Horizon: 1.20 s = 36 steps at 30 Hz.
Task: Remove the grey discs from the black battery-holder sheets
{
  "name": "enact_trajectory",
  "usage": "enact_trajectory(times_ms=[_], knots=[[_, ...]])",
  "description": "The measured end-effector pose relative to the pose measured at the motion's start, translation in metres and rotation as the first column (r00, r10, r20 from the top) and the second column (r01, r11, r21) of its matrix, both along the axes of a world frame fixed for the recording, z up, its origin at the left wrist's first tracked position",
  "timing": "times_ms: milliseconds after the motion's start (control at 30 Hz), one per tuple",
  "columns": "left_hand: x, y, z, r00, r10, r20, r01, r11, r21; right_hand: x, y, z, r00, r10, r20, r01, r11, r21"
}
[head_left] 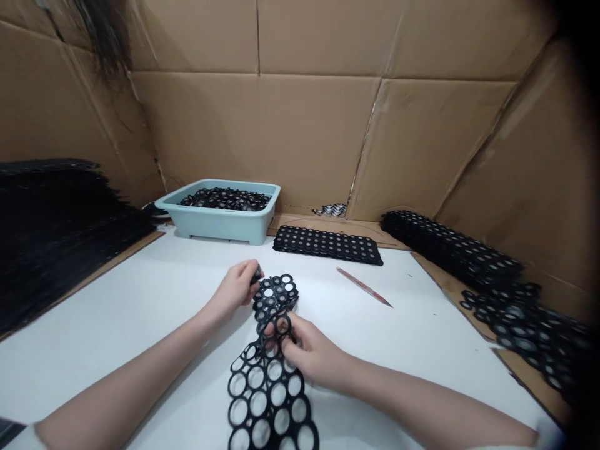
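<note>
Across the near middle of the white table lies a black sheet of joined rings (259,403), its open circles showing white through them. My right hand (312,351) pinches the sheet at its narrow, bunched part between thumb and fingers. Beyond that grip, the far part of the sheet is folded or overlapped, with smaller holes showing. My left hand (238,286) is closed around a small black piece (255,274), just left of the sheet's far end. Whether this piece is still joined to the sheet I cannot tell.
A light-blue tub (220,226) holding many black ring pieces stands at the back. Right of it lies a flat black perforated mat (328,245). A reddish pointed tool (364,287) rests on the white table (403,350). Black stacks rise at left (56,231) and right (450,250).
</note>
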<state>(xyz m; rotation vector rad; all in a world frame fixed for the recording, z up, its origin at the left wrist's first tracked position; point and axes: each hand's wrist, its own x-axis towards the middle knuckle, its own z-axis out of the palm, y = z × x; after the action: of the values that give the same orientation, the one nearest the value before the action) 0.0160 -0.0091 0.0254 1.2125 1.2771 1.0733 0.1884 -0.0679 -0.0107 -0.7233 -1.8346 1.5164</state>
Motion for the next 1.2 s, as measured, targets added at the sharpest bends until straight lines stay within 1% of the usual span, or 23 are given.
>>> enact_trajectory(times_ms=[67,133,200,233,300,333,367,433,467,533,633,700,767,833,900,967,1033,1100,1200], knots=[[0.005,-0.003,-0.002,0.992,-0.129,0.004,0.129,0.986,-0.109,0.001,0.002,-0.001,0.998,0.055,-0.008,-0.055,0.998,-0.033],[0.004,-0.003,0.003,0.975,-0.221,0.039,0.224,0.959,-0.175,0.003,0.006,-0.002,0.992,0.122,-0.031,-0.124,0.988,-0.087],[-0.004,0.005,0.016,0.971,-0.235,0.043,0.239,0.954,-0.179,0.004,0.01,-0.001,0.979,0.176,-0.101,-0.191,0.968,-0.165],[-0.009,0.011,0.024,0.977,-0.213,0.017,0.213,0.964,-0.159,0.004,0.013,-0.001,0.972,0.189,-0.139,-0.215,0.955,-0.204],[-0.021,0.029,0.044,0.983,-0.147,-0.114,0.137,0.987,-0.086,0.003,0.018,0.0,0.97,0.17,-0.174,-0.215,0.934,-0.287],[-0.027,0.04,0.055,0.972,-0.088,-0.219,0.084,0.996,-0.031,0.002,0.019,0.0,0.979,0.133,-0.157,-0.18,0.926,-0.331],[-0.032,0.052,0.066,0.94,-0.007,-0.341,0.023,0.999,0.042,0.001,0.021,0.0,0.989,0.086,-0.117,-0.124,0.922,-0.367],[-0.042,0.079,0.088,0.9,0.09,-0.425,-0.043,0.992,0.12,0.001,0.022,0.0,1.0,0.0,-0.028,-0.011,0.91,-0.414],[-0.046,0.093,0.098,0.876,0.145,-0.46,-0.078,0.984,0.163,0.001,0.022,-0.001,1.0,-0.016,0.006,0.017,0.902,-0.431],[-0.053,0.123,0.115,0.808,0.27,-0.524,-0.148,0.953,0.263,0.003,0.023,-0.003,0.999,0.014,0.037,0.004,0.895,-0.446],[-0.061,0.165,0.133,0.663,0.469,-0.584,-0.243,0.873,0.424,0.005,0.023,-0.005,0.996,0.075,0.054,-0.047,0.915,-0.401],[-0.064,0.189,0.139,0.57,0.548,-0.612,-0.269,0.828,0.491,0.005,0.025,-0.005,0.991,0.107,0.074,-0.075,0.935,-0.348],[-0.067,0.208,0.14,0.503,0.579,-0.642,-0.263,0.81,0.525,0.006,0.027,-0.002,0.986,0.145,0.085,-0.109,0.937,-0.333],[-0.073,0.222,0.139,0.459,0.575,-0.677,-0.238,0.814,0.53,0.008,0.03,0.004,0.98,0.162,0.113,-0.113,0.929,-0.353],[-0.08,0.232,0.136,0.425,0.553,-0.716,-0.215,0.83,0.514,0.015,0.036,0.013,0.966,0.166,0.198,-0.087,0.93,-0.357],[-0.089,0.239,0.134,0.391,0.535,-0.749,-0.208,0.844,0.495,0.024,0.042,0.022,0.931,0.181,0.318,-0.079,0.948,-0.309],[-0.097,0.241,0.132,0.358,0.531,-0.768,-0.208,0.847,0.488,0.033,0.049,0.027,0.909,0.208,0.361,-0.097,0.949,-0.301],[-0.104,0.239,0.131,0.326,0.546,-0.772,-0.211,0.838,0.504,0.039,0.055,0.027,0.907,0.255,0.336,-0.126,0.924,-0.36],[-0.111,0.231,0.129,0.26,0.608,-0.75,-0.238,0.793,0.56,0.04,0.059,0.022,0.92,0.273,0.282,-0.14,0.899,-0.414]])
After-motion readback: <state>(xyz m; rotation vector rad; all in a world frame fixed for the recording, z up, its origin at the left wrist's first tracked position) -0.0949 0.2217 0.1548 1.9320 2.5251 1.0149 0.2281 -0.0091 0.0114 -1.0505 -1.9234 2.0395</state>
